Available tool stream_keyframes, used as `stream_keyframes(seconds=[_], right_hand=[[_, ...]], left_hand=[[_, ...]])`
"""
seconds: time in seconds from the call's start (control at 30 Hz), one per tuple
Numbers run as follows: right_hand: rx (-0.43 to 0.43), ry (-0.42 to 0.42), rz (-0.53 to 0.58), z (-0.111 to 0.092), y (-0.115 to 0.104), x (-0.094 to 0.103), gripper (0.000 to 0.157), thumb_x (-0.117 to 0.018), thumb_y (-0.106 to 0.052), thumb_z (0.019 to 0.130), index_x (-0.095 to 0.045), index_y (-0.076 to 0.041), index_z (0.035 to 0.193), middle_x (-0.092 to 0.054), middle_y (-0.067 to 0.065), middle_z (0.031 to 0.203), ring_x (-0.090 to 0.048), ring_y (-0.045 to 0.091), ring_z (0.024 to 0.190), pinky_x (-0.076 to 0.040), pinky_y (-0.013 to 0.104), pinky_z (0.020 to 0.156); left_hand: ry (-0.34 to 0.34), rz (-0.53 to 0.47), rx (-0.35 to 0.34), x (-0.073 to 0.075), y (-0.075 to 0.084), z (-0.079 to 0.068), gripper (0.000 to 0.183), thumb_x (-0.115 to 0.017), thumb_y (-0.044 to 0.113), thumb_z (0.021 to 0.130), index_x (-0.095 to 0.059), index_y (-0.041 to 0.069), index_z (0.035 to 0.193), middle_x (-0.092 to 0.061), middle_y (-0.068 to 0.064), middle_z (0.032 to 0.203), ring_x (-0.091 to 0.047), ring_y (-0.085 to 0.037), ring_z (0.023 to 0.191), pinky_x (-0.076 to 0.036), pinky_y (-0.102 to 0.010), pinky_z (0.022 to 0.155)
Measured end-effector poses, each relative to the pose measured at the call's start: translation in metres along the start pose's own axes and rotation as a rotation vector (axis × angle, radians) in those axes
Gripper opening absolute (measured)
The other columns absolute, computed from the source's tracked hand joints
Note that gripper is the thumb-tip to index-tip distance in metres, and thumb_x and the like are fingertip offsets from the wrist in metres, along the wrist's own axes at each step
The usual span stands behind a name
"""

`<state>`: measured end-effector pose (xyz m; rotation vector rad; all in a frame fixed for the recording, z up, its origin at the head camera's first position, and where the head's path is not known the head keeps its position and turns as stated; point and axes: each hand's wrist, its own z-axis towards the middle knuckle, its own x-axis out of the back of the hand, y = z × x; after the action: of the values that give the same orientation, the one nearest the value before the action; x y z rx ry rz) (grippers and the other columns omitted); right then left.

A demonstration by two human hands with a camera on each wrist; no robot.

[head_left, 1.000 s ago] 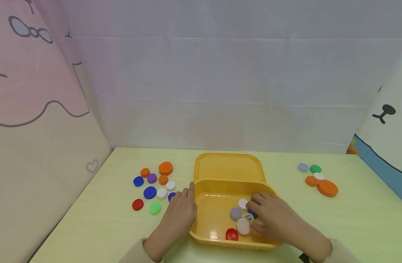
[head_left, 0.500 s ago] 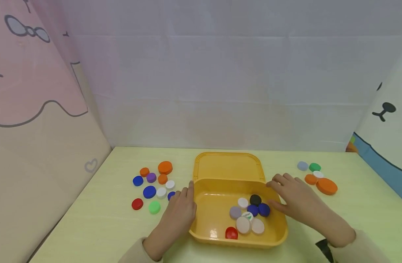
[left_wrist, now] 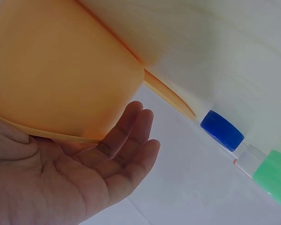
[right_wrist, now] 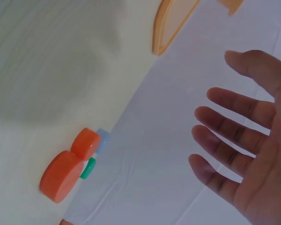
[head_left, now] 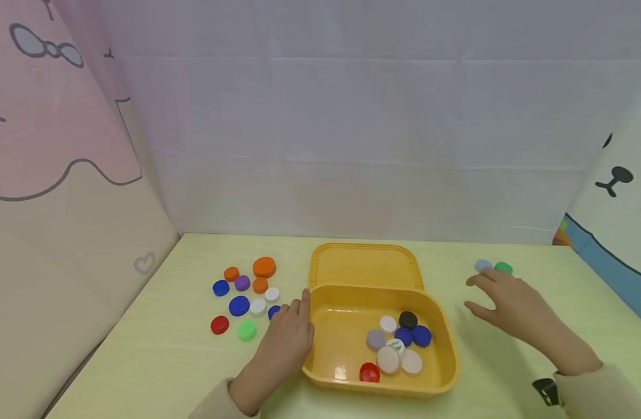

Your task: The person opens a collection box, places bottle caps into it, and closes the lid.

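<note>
The yellow box (head_left: 335, 342), one of its kind, sits near the middle of the pale surface (head_left: 142, 366), and one yellow lid (head_left: 364, 266) lies flat just behind it. Two hands are out over things: the left hand (head_left: 287, 331) touches the box's left rim, its grip loose, fingers relaxed; the right hand (head_left: 516, 304), fingers spread and its grip holding nothing, hovers by the right-hand caps. The biggest group, on the left, counts eleven: three orange caps (head_left: 264, 267), three blue caps (head_left: 239, 306), two white caps (head_left: 258, 308), one purple cap (head_left: 242, 283), one red cap (head_left: 219, 325), one light green cap (head_left: 247, 330). I count nine inside the box: four white, one bearing a green mark, two blue, one black cap (head_left: 408, 319), one lavender cap (head_left: 376, 339), one red. The smallest group, partly covered by the right hand, shows at least four: two orange, one green cap (head_left: 504, 267), one pale blue cap (head_left: 483, 265).
</note>
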<state>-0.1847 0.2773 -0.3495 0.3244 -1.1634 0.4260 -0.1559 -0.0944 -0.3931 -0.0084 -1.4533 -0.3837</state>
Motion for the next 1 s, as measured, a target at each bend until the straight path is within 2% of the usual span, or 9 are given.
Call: stream_keyframes(seconds=[0.17,0.43,0.6,1.0], right_hand=[[-0.098,-0.065,0.012,-0.008,0.020,-0.003,0.033,-0.078,-0.023,0.068,-0.064,-0.006,0.093,-0.059,0.006,0.083,-0.052,0.017,0.067,-0.043,0.030,0.052],[-0.279,-0.244,0.052,-0.018,0.052,-0.006,0.038,-0.068,-0.027,0.077,-0.062,-0.001,0.104,-0.059,0.016,0.093,-0.053,0.030,0.078,-0.047,0.043,0.058],[-0.340,-0.295,0.055,-0.024,0.070,-0.009,0.043,-0.067,-0.029,0.078,-0.060,0.004,0.105,-0.058,0.022,0.094,-0.053,0.035,0.080,-0.047,0.047,0.061],[-0.423,-0.373,0.070,-0.035,0.098,-0.013,0.058,-0.065,-0.043,0.077,-0.057,0.008,0.105,-0.056,0.024,0.090,-0.053,0.036,0.076,-0.045,0.045,0.055]], left_hand=[[-0.003,-0.002,-0.001,0.000,0.000,0.000,0.052,-0.043,0.018,0.092,-0.031,-0.001,0.139,-0.055,-0.012,0.107,-0.048,-0.022,0.086,-0.045,-0.035,0.080],[0.022,0.012,-0.020,-0.001,0.000,0.000,0.052,-0.044,0.017,0.091,-0.033,-0.003,0.138,-0.056,-0.013,0.104,-0.048,-0.022,0.084,-0.045,-0.034,0.078],[0.059,0.028,-0.040,-0.002,0.000,-0.001,0.050,-0.045,0.016,0.090,-0.036,-0.004,0.135,-0.057,-0.013,0.102,-0.048,-0.021,0.079,-0.045,-0.033,0.073],[0.046,0.034,-0.040,-0.001,0.000,-0.001,0.051,-0.045,0.016,0.091,-0.035,-0.004,0.136,-0.057,-0.013,0.103,-0.048,-0.022,0.081,-0.045,-0.033,0.074]])
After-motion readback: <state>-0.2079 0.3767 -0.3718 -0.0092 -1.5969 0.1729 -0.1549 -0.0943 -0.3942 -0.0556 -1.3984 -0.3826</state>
